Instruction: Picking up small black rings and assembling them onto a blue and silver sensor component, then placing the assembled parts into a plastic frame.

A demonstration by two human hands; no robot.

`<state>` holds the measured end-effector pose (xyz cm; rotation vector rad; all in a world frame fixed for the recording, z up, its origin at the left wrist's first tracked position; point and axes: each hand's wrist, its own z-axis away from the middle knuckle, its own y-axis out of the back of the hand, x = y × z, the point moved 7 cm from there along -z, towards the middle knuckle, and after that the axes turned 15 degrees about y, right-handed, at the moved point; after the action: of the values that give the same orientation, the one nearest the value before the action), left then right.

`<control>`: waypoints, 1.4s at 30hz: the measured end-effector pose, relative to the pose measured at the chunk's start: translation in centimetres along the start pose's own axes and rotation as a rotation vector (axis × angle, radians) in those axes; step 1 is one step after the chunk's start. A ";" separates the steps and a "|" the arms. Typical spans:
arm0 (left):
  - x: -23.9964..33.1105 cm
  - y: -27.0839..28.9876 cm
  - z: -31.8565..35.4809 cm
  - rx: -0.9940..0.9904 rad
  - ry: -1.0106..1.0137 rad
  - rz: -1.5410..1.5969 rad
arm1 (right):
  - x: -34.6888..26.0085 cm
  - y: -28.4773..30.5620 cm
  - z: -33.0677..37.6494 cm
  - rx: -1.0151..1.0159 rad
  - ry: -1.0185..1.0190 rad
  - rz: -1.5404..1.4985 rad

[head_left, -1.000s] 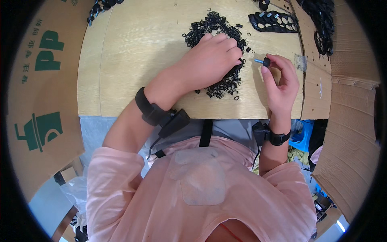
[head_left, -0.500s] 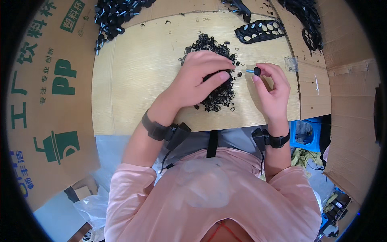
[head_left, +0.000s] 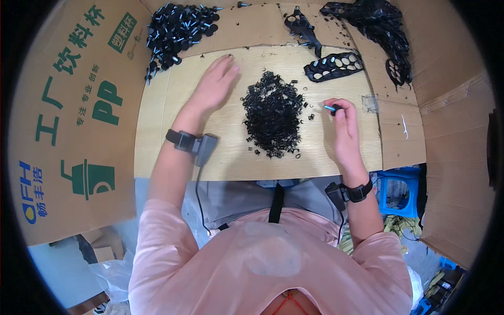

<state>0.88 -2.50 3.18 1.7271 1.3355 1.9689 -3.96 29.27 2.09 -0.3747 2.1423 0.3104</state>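
Note:
My left hand hovers over the left part of the board, fingers stretched out and nothing in them. It points toward a heap of black-headed bolts at the far left. Between the thumb and fingers of my right hand is one black-headed bolt, its bluish metal shank pointing left. A mound of small black clips lies between the hands, with a few loose clips around it. Beyond my right hand rests a black strip with round holes; several bolts sit at its left end.
A second black part lies on the cardboard at the back. Tangled black holed strips pile up at the far right. Cardboard walls rise at left and right. Below the board's right edge stands a blue stool.
My left hand has left the clip mound and swung out to the far left, uncovering the mound. My right hand still pinches the bolt, now tilted slightly. The whole view has shifted a little.

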 end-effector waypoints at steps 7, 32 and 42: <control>-1.6 -1.1 0.8 0.144 0.075 -0.474 | 2.6 -0.3 -1.1 -0.117 -0.131 -0.106; 2.9 -4.3 0.2 -0.476 -0.073 0.889 | 6.9 -7.8 -8.4 -0.128 -0.263 -0.789; 1.5 -4.0 -3.6 0.024 -0.076 0.162 | 11.8 -6.2 -12.3 0.017 -0.063 -0.075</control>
<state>-4.24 -0.95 1.62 1.9568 1.2343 1.9540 -17.27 17.43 -1.40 -0.4285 2.0625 0.2578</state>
